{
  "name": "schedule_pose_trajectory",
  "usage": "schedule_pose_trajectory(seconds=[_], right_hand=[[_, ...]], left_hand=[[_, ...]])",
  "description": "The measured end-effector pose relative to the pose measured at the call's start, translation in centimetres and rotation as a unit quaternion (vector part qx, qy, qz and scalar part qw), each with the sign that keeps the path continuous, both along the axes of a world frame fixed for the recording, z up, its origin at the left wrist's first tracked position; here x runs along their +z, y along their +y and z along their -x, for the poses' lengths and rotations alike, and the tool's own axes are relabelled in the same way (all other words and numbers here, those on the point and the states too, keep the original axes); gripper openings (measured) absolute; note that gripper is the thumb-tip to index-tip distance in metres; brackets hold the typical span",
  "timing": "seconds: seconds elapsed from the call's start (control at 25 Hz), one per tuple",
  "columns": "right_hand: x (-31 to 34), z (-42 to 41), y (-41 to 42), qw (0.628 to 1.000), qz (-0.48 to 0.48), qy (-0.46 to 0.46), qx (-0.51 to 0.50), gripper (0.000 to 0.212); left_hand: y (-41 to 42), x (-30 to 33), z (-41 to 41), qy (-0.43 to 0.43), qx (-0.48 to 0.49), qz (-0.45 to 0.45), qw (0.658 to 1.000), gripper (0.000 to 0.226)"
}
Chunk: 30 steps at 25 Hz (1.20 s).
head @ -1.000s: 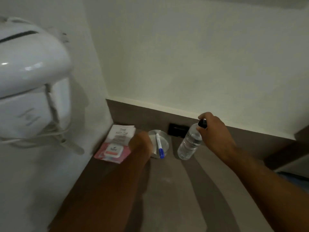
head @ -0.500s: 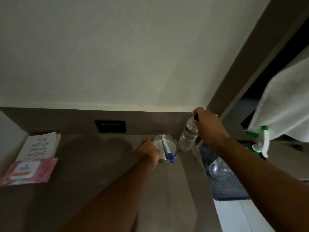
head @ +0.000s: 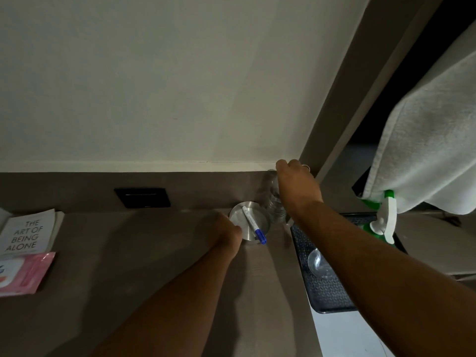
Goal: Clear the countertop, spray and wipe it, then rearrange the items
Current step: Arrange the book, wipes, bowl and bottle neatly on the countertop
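Observation:
My left hand [head: 228, 231] grips the near-left rim of a round steel dish [head: 243, 222] that sits on the brown countertop [head: 144, 266] near its back right corner. A white pen with a blue cap [head: 253, 225] lies across the dish. My right hand [head: 296, 186] is closed over the top of a clear water bottle [head: 275, 212], which stands upright just right of the dish, against the back wall. At the far left lie a white book [head: 25, 234] and a pink wipes pack [head: 24, 273].
A black socket plate [head: 143, 198] is set in the back panel. Right of the counter, a dark patterned tray [head: 322, 287] holds a clear glass [head: 315, 261] and a green and white spray bottle [head: 383, 222]. A white towel [head: 425, 155] hangs above it.
Both hands carried the dish and the bottle rightward along the counter, away from the book and wipes. The bottle now stands in the back right corner. The view swung right.

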State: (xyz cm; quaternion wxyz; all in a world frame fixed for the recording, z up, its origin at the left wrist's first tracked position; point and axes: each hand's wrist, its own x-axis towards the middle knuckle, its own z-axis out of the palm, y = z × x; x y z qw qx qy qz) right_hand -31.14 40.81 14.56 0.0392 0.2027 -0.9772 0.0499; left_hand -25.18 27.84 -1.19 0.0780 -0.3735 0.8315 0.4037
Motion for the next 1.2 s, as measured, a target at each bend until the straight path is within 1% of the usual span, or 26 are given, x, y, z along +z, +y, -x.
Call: schedule_pose_trajectory(seconds=[0.12,0.2,0.24,0.32,0.4,0.44,0.52,0.56,0.6,0.68,0.72,0.76,0.8,0.84,0.88,0.92,1.0,1.04,1.08,1.16,1.2], right_hand=[[0.4,0.5,-0.3,1.000,-0.010,0.006,-0.003,0.040],[0.7,0.5,-0.4,1.000,-0.013,0.004,-0.003,0.036],[0.8,0.4,-0.3,1.000,-0.019,0.001,-0.003,0.035],[1.3,0.1,0.1,1.000,-0.028,-0.003,-0.006,0.034],[1.8,-0.5,0.4,1.000,-0.012,0.022,-0.003,0.039],[1.9,-1.0,0.4,0.999,0.008,0.039,0.005,0.044],[1.5,-3.1,-0.9,0.996,0.062,0.039,0.047,0.053],[0.9,-4.3,-2.0,0.993,0.087,0.028,0.076,0.051],[0.0,-5.8,-3.9,0.988,0.112,0.011,0.109,0.046],[-2.1,-9.0,-9.0,0.967,0.172,-0.056,0.177,0.038],[-3.2,-10.9,-12.6,0.951,0.210,-0.109,0.201,0.036],[-4.3,-12.6,-15.9,0.930,0.248,-0.181,0.200,0.034],[-5.3,-14.0,-18.6,0.904,0.286,-0.266,0.176,0.033],[-6.4,-15.7,-22.4,0.872,0.305,-0.352,0.149,0.032],[-7.6,-16.9,-25.6,0.848,0.302,-0.419,0.120,0.033],[-8.5,-17.7,-28.5,0.833,0.286,-0.462,0.101,0.035],[-10.4,-18.9,-34.6,0.818,0.259,-0.505,0.087,0.038],[-11.1,-19.1,-37.3,0.813,0.259,-0.515,0.079,0.037],[-11.8,-19.2,-39.9,0.800,0.279,-0.527,0.061,0.036],[-12.9,-19.1,-43.9,0.752,0.341,-0.565,0.007,0.033],[-13.3,-19.0,-45.4,0.734,0.353,-0.579,-0.017,0.035]], left_hand=[[0.1,-0.3,0.1,0.015,0.006,-0.003,1.000,0.039],[0.0,-0.6,-0.1,0.018,0.011,-0.023,1.000,0.040],[0.0,-0.6,-0.2,0.018,0.011,-0.042,0.999,0.039],[-0.4,-0.3,-0.8,0.021,0.018,-0.110,0.994,0.033],[-1.3,0.4,-2.1,0.019,0.045,-0.170,0.984,0.030],[-2.3,0.6,-3.0,0.024,0.053,-0.177,0.982,0.030],[-5.6,1.1,-5.7,0.057,0.048,-0.162,0.984,0.032],[-7.8,1.3,-7.5,0.067,0.032,-0.123,0.990,0.031],[-10.6,1.6,-9.8,0.062,0.021,-0.062,0.996,0.031],[-16.9,2.6,-15.3,0.041,0.033,0.066,0.996,0.032],[-20.3,3.2,-18.4,0.026,0.047,0.131,0.990,0.033],[-23.3,3.8,-21.1,0.006,0.052,0.189,0.981,0.035],[-25.6,4.4,-23.0,-0.010,0.060,0.224,0.973,0.036],[-28.4,4.9,-25.2,-0.018,0.083,0.238,0.968,0.038],[-30.5,5.4,-26.6,-0.018,0.107,0.236,0.966,0.041],[-32.2,5.8,-27.4,-0.015,0.122,0.229,0.966,0.044],[-35.6,5.9,-28.5,-0.009,0.129,0.195,0.972,0.047],[-36.9,5.5,-28.6,-0.004,0.124,0.178,0.976,0.048],[-38.1,5.0,-28.6,-0.005,0.115,0.167,0.979,0.049],[-39.8,3.6,-28.0,-0.026,0.083,0.162,0.983,0.057],[-40.3,3.1,-27.6,-0.040,0.069,0.161,0.984,0.061]])
